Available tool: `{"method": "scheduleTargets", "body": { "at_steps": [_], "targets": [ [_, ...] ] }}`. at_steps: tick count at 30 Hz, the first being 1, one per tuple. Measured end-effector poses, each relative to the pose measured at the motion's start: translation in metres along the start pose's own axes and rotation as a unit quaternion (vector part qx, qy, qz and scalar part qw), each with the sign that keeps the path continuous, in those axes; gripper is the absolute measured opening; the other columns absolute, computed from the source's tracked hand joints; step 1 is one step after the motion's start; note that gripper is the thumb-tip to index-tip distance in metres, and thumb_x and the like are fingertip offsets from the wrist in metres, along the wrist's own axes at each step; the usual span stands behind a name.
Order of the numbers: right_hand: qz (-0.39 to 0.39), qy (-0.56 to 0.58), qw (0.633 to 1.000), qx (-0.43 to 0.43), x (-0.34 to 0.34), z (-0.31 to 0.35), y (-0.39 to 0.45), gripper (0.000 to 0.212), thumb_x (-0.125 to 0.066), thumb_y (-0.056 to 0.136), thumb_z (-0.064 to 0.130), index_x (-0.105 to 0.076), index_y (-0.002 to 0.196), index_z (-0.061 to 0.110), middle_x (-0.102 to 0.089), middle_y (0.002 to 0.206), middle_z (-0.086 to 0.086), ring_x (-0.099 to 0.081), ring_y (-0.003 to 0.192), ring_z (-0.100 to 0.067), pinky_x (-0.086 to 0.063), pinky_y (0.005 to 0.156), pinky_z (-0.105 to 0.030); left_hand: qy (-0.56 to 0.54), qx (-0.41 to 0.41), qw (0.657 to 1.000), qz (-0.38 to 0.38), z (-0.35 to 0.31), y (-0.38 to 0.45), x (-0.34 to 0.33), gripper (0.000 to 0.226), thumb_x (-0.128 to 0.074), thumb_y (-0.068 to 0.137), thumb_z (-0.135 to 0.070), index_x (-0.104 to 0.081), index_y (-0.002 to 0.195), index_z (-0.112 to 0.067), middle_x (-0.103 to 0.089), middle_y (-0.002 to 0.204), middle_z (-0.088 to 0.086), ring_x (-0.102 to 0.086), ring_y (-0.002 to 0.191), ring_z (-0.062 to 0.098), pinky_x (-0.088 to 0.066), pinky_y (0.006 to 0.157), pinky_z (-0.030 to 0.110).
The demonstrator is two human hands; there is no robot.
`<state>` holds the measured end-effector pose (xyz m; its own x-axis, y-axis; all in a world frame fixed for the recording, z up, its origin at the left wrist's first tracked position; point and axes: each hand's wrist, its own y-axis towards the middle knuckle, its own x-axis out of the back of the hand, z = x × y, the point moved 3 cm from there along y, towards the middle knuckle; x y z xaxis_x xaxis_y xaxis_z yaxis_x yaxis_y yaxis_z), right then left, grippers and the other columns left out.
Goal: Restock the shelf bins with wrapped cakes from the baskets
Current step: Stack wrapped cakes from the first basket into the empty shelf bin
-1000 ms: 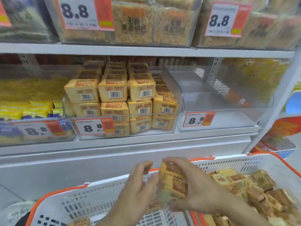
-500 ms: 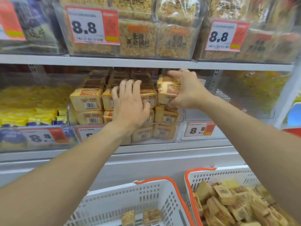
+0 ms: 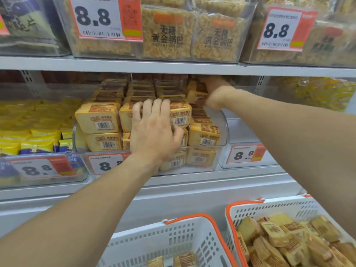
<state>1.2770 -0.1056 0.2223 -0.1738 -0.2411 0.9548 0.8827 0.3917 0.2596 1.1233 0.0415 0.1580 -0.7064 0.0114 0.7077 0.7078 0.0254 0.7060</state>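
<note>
A placing step is being carried out at the middle shelf: wrapped cakes [image 3: 196,93] are being pushed by the right hand [image 3: 215,93] into the far right part of the clear shelf bin [image 3: 221,128], just under the upper shelf board. The right hand's fingers are being curled round those cakes, though their tips are hidden behind the stack. The left hand [image 3: 154,128] is being pressed flat, fingers straight and slightly spread, against the front rows of stacked cakes [image 3: 100,118], which are being steadied, it seems, so nothing is being toppled forward. The bin is being filled close to its top on the left and centre, while the neighbouring bin [image 3: 246,132] on the right is showing no cakes. Below, the near right basket [image 3: 250,207] is being kept well stocked with loose cakes [image 3: 285,239], and the near left basket [image 3: 192,220] is showing only a few. The next move is judged to call for releasing the cakes squarely, then reaching down to a basket.
</note>
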Motion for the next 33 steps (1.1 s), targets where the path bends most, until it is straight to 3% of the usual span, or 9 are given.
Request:
{"method": "scheduleTargets", "body": {
  "at_steps": [5, 8, 12, 15, 17, 20, 22, 28, 33],
  "targets": [
    [0.011, 0.014, 1.0, 0.004, -0.005, 0.011, 0.003, 0.06, -0.071, 0.09, 0.03, -0.046, 0.145, 0.026, -0.055, 0.141, -0.006, -0.054, 0.126, -0.03, -0.042, 0.097, -0.029, 0.006, -0.001, 1.0, 0.004, 0.0, 0.002, 0.001, 0.059, -0.048, 0.085, -0.041, -0.052, 0.134, -0.009, -0.058, 0.127, 0.009, -0.049, 0.119, 0.031, -0.028, 0.111, 0.048],
    [0.003, 0.116, 0.993, -0.028, -0.006, 0.014, 0.004, 0.049, -0.069, 0.086, 0.032, -0.056, 0.133, 0.03, -0.06, 0.134, 0.0, -0.056, 0.123, -0.025, -0.046, 0.102, -0.03, 0.008, -0.002, 1.0, 0.005, 0.0, 0.001, 0.0, 0.058, -0.047, 0.086, -0.041, -0.052, 0.133, -0.009, -0.058, 0.126, 0.009, -0.049, 0.117, 0.03, -0.028, 0.111, 0.048],
    [-0.059, 0.232, 0.965, -0.11, -0.008, 0.002, 0.0, 0.034, -0.068, 0.088, 0.021, -0.064, 0.121, 0.022, -0.064, 0.124, -0.002, -0.059, 0.113, -0.023, -0.049, 0.093, -0.033, 0.01, -0.002, 1.0, 0.002, 0.0, 0.0, -0.002, 0.058, -0.047, 0.086, -0.042, -0.051, 0.134, -0.009, -0.058, 0.126, 0.009, -0.049, 0.118, 0.031, -0.028, 0.111, 0.049],
    [-0.053, 0.173, 0.981, -0.066, -0.015, 0.008, 0.002, 0.04, -0.057, 0.095, 0.024, -0.061, 0.134, 0.026, -0.062, 0.136, -0.003, -0.058, 0.118, -0.025, -0.05, 0.095, -0.034, 0.008, -0.001, 1.0, -0.001, 0.001, 0.0, -0.001, 0.058, -0.047, 0.086, -0.042, -0.051, 0.134, -0.009, -0.057, 0.126, 0.01, -0.049, 0.118, 0.03, -0.027, 0.112, 0.049],
    [-0.019, 0.1, 0.995, -0.013, -0.027, 0.013, 0.008, 0.048, -0.048, 0.098, 0.03, -0.049, 0.146, 0.032, -0.048, 0.152, -0.003, -0.051, 0.128, -0.028, -0.047, 0.104, -0.039, 0.006, 0.0, 1.0, -0.001, 0.0, 0.0, -0.001, 0.058, -0.046, 0.086, -0.041, -0.051, 0.133, -0.008, -0.057, 0.126, 0.01, -0.049, 0.118, 0.031, -0.027, 0.112, 0.049],
    [-0.011, -0.042, 0.999, 0.007, -0.042, 0.012, 0.011, 0.064, -0.052, 0.099, 0.035, -0.024, 0.157, 0.037, -0.017, 0.166, 0.0, -0.013, 0.152, -0.037, -0.021, 0.122, -0.052, 0.003, -0.001, 1.0, 0.002, 0.0, 0.0, -0.001, 0.059, -0.046, 0.085, -0.041, -0.051, 0.133, -0.008, -0.057, 0.126, 0.01, -0.048, 0.119, 0.031, -0.028, 0.113, 0.05],
    [-0.022, -0.083, 0.996, 0.023, -0.044, 0.013, 0.01, 0.074, -0.056, 0.097, 0.033, -0.016, 0.159, 0.032, -0.015, 0.166, -0.001, -0.002, 0.154, -0.035, -0.011, 0.125, -0.053, 0.005, 0.0, 1.0, 0.006, 0.0, 0.0, -0.001, 0.059, -0.046, 0.086, -0.041, -0.051, 0.134, -0.008, -0.057, 0.127, 0.01, -0.048, 0.119, 0.031, -0.028, 0.113, 0.05],
    [0.032, -0.158, 0.987, 0.025, -0.035, 0.021, 0.006, 0.103, -0.072, 0.087, 0.016, -0.002, 0.162, 0.021, -0.008, 0.168, -0.007, 0.001, 0.155, -0.033, -0.025, 0.121, -0.055, 0.006, -0.001, 1.0, 0.013, -0.001, 0.0, 0.001, 0.059, -0.046, 0.086, -0.042, -0.051, 0.134, -0.008, -0.057, 0.127, 0.01, -0.048, 0.118, 0.031, -0.028, 0.112, 0.05],
    [0.026, -0.108, 0.994, 0.01, -0.037, 0.019, 0.016, 0.089, -0.065, 0.092, 0.013, -0.01, 0.162, 0.02, -0.013, 0.167, -0.011, -0.005, 0.155, -0.035, -0.018, 0.125, -0.047, 0.011, 0.002, 1.0, 0.021, -0.001, 0.0, 0.002, 0.061, -0.047, 0.085, -0.043, -0.051, 0.134, -0.007, -0.057, 0.126, 0.011, -0.048, 0.118, 0.032, -0.027, 0.111, 0.049]
  ]
}}
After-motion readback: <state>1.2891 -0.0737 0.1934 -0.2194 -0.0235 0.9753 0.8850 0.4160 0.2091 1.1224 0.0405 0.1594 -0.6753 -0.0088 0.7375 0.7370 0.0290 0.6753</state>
